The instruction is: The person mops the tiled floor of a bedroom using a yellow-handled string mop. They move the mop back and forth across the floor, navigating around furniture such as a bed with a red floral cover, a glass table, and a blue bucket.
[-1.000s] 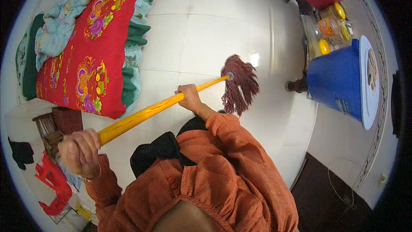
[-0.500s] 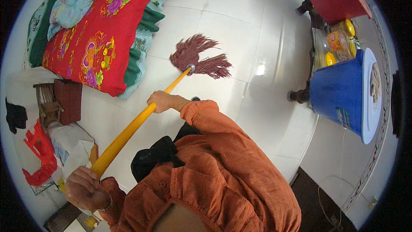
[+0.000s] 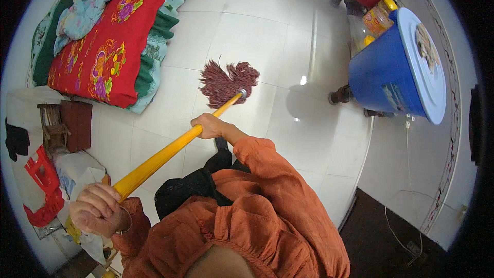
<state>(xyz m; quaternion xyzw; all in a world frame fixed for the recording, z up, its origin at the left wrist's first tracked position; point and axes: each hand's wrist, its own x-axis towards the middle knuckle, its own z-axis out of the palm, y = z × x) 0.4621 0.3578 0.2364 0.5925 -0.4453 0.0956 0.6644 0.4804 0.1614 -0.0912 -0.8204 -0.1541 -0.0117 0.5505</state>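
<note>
Mop (image 3: 164, 155) sits clasped in my left grip (image 3: 98, 209), lower left of the frame, and right grip (image 3: 209, 125), near centre; long axis slanting up-right, strands (image 3: 224, 83) beyond the right grip.

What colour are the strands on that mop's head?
The mop strands are a dark reddish-brown, close to maroon; they show best in the head view.
</note>
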